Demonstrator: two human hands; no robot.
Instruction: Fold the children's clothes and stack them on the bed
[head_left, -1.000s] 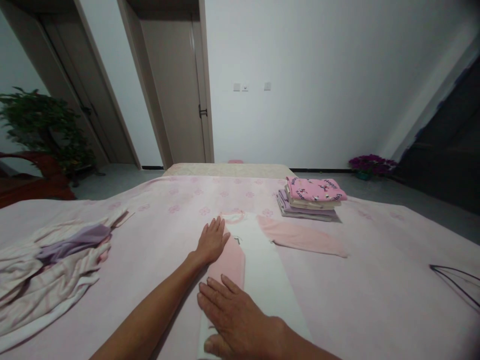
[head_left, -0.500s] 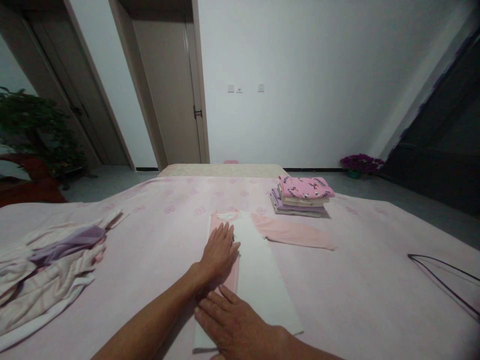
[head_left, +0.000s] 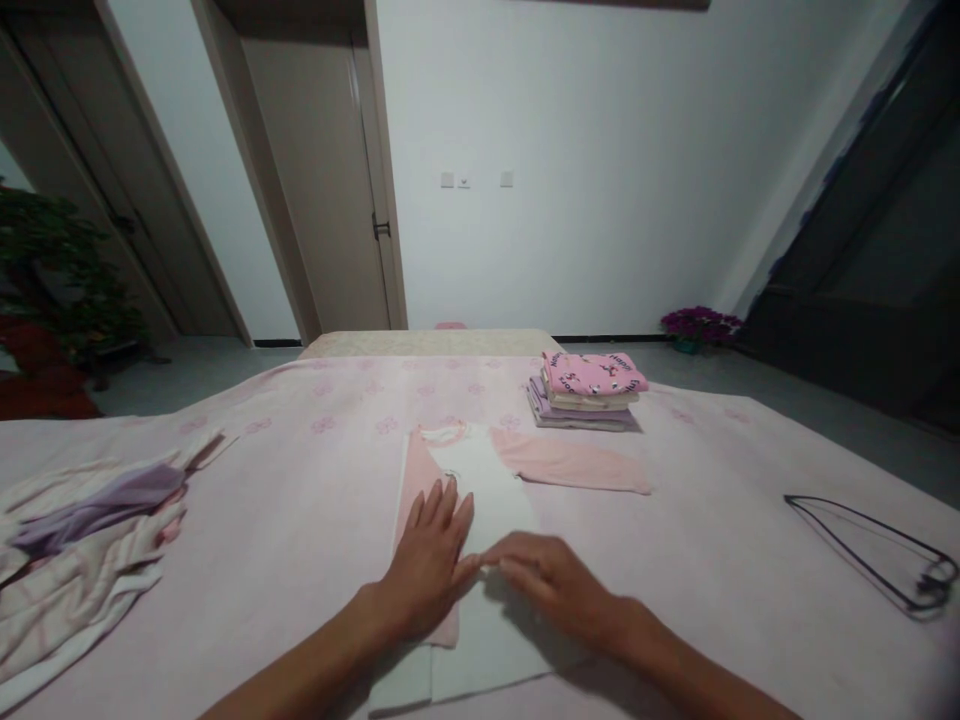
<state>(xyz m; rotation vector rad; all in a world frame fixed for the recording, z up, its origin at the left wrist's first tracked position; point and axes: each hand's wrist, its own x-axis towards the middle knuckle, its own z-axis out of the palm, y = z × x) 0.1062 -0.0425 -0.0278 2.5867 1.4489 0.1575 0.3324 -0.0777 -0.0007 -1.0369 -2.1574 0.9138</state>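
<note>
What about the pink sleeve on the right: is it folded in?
No, the pink sleeve stretches outward from the shirt's white body across the pink cover.

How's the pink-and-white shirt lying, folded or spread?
Partly folded. On the shirt, one pink sleeve lies folded inward beneath the left hand; the other sleeve stretches outward.

In the lower centre of the frame, a white shirt with pink sleeves lies on a pale pink sheet. The left hand rests flat on it, its thumb next to the bent fingers of the right hand. Rumpled clothes lie at lower left, a folded stack right of centre, a black wire hanger at lower right.
</note>
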